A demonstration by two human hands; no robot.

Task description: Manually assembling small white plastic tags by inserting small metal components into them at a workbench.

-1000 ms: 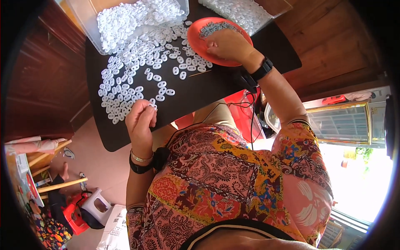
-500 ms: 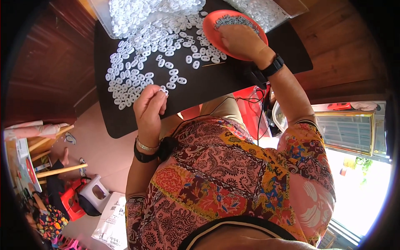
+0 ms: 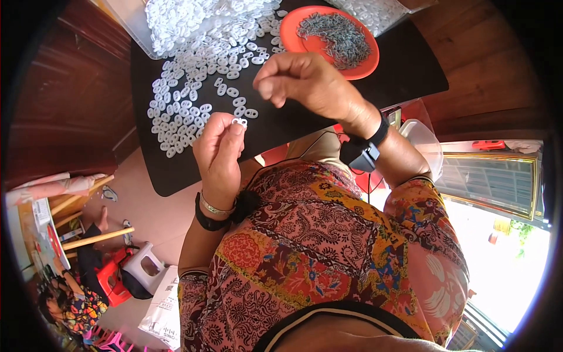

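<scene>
My left hand (image 3: 218, 151) is closed, pinching a small white oval plastic piece with two holes (image 3: 239, 122) between thumb and fingertips just above the dark table. To its upper right my right hand (image 3: 314, 88) hovers with thumb and fingers drawn together. Whatever it may hold is blurred and too small to name. Many similar white pieces (image 3: 176, 126) lie scattered on the table beside my left hand. Behind my right hand stands an orange-red plate (image 3: 291, 40) bearing a heap of small grey pin-like metal parts (image 3: 337, 38).
A clear container (image 3: 193, 26) full of white pieces stands at the table's far left. Another clear bag or tub (image 3: 372, 14) of pale parts is at the far right. The dark table (image 3: 167, 176) has a rounded near-left corner. Another person (image 3: 82, 302) sits at lower left near stools (image 3: 143, 267).
My right hand has left the heap on the plate and come left, nearer my left hand. My left hand has turned slightly, showing more of the white piece.
</scene>
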